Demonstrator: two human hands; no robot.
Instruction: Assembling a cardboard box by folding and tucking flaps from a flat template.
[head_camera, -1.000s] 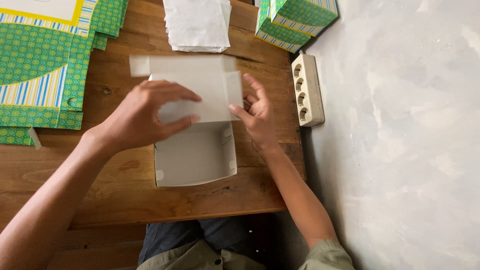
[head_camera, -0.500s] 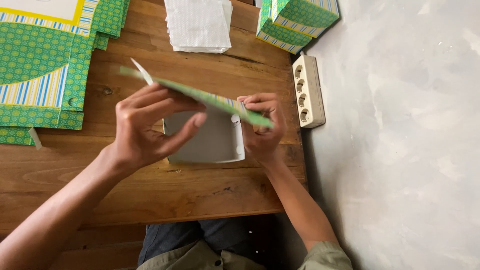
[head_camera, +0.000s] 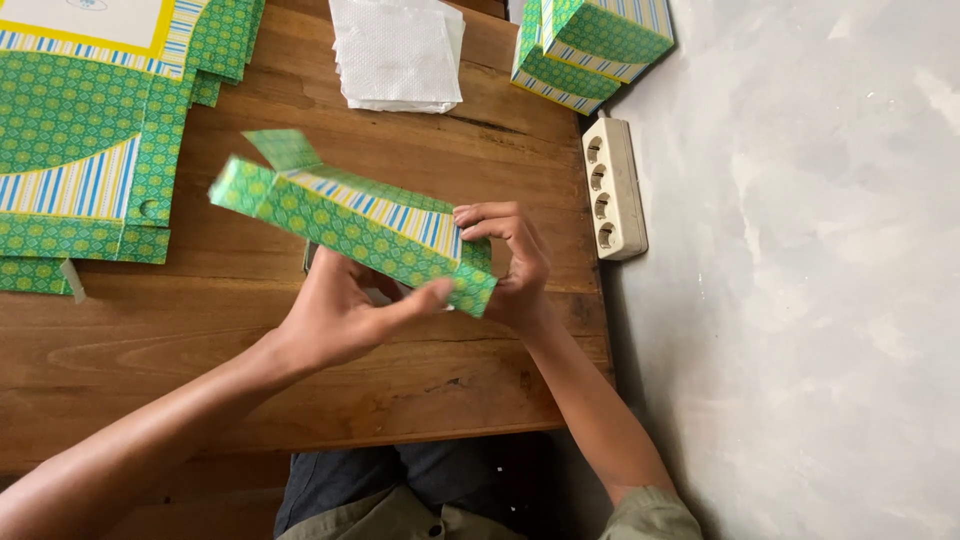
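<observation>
Half a second on, the green patterned carton (head_camera: 352, 222) had been swung round and lifted so its printed outside faced up, where before mostly the pale inside had shown. Both hands were clamped on it: the left hand (head_camera: 335, 315) gripped from below with the thumb pressed along the near edge, and the right hand (head_camera: 512, 262) pinched the end nearest the power strip (head_camera: 614, 187). It was held in the air just above the wooden bench (head_camera: 250, 340), slanting from upper left down to lower right. To my eye the thin card could crease off its fold lines if the thumb pressed too hard, and the loose flap sticking up at the far end looked ready to catch or bend. It was a long, flattish sleeve of green card with small yellow medallions and a band of blue, white and yellow stripes. Flat blanks (head_camera: 80, 150) lay stacked to the left, white paper sheets (head_camera: 398, 50) beyond, finished boxes (head_camera: 590, 45) at the corner.
</observation>
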